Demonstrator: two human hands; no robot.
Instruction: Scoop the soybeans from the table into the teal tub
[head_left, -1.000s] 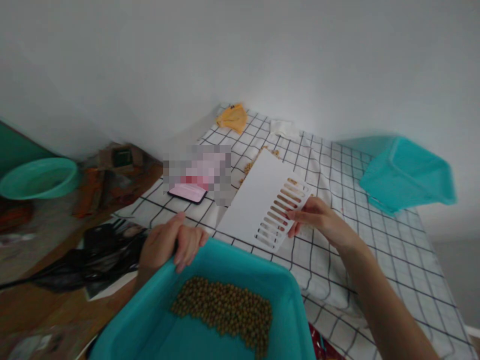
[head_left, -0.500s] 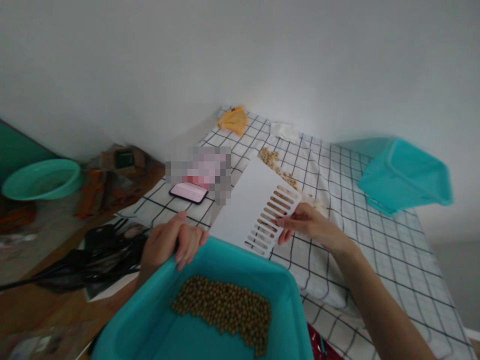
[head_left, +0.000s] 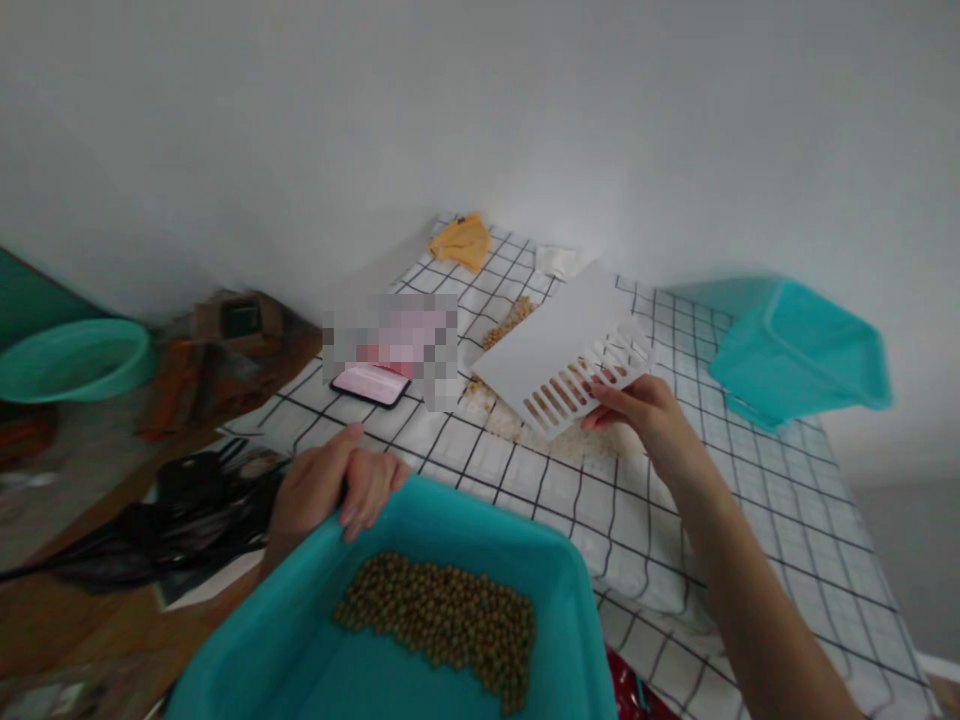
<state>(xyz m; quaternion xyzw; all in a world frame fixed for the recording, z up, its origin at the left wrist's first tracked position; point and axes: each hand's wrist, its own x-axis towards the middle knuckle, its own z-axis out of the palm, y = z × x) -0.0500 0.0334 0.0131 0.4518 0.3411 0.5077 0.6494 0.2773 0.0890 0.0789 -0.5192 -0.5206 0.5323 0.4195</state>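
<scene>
My left hand (head_left: 337, 482) grips the far left rim of a turquoise plastic tub (head_left: 480, 510), its fingers folded over the edge. Round brownish beans (head_left: 442, 610), perhaps soybeans, lie in a layer on the tub's floor. Out over the table, my right hand (head_left: 634, 405) pinches the slotted end of a white plastic board (head_left: 555, 330). The board is tilted and has a row of long slots along its near edge. Loose yellowish beans (head_left: 510, 322) lie on the tablecloth beside the board, and part of them is hidden behind it. Pale crumbs (head_left: 592, 440) are scattered beneath the slots.
A checked tablecloth (head_left: 720, 480) covers the table against the wall. A second turquoise bin (head_left: 802, 355) lies tipped on the right. A phone (head_left: 369, 385), a yellow cloth (head_left: 461, 243) and a white tissue (head_left: 556, 262) lie there too. A green basin (head_left: 75, 360) stands lower left.
My right hand has moved the slotted board away from the tub's rim, farther up over the table and the loose beans. My left hand keeps its grip on the tub.
</scene>
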